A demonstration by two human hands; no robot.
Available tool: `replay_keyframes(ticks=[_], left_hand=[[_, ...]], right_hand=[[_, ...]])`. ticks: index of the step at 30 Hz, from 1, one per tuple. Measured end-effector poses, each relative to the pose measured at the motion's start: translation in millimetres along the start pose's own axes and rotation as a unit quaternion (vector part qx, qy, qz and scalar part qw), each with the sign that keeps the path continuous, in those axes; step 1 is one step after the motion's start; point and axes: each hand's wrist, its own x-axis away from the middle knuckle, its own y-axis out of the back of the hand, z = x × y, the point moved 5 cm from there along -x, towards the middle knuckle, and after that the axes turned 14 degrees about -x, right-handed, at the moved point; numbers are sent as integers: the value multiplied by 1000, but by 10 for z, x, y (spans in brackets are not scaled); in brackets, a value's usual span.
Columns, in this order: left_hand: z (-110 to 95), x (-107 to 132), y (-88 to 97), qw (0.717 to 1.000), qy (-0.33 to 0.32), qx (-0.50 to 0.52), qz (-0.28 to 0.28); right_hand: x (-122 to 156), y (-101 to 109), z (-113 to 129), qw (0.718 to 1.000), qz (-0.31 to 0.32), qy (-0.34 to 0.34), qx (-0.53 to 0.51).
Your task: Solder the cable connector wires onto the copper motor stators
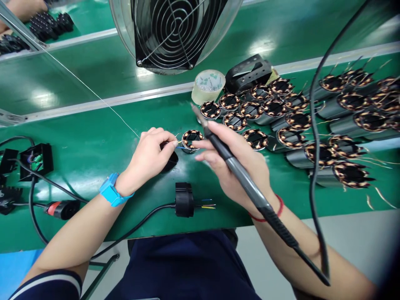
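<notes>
Wirework at coil [192, 144] seemed in hand | left hand [153, 152] pinched wires [180, 147], fingertips together | right hand [242, 166] curled round iron [242, 177], lower fingers loose | coil sat on bench [81, 146] between hands | next move likely called for steady wires

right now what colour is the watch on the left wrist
The watch is bright blue, strap included; the head view shows it.
</notes>
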Motion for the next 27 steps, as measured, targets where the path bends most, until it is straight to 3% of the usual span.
replay_keyframes(ticks=[6, 10, 15, 21, 27], left_hand=[[5, -8, -1, 1000, 4, -7, -5], [6, -8, -5, 1000, 0, -3, -1], [12, -8, 0, 1000, 7, 4, 0], [-2, 6, -4, 1000, -1, 4, 0], [-36, 67, 102, 997, -17, -8, -79]], right_hand=[[-269, -113, -40, 998, 55, 1, 44], [-191, -213, -202, 998, 45, -5, 43], [-90, -192, -215, 997, -37, 29, 56], [-94, -307, -178, 992, 5, 58, 110], [-87, -305, -240, 999, -17, 20, 18]])
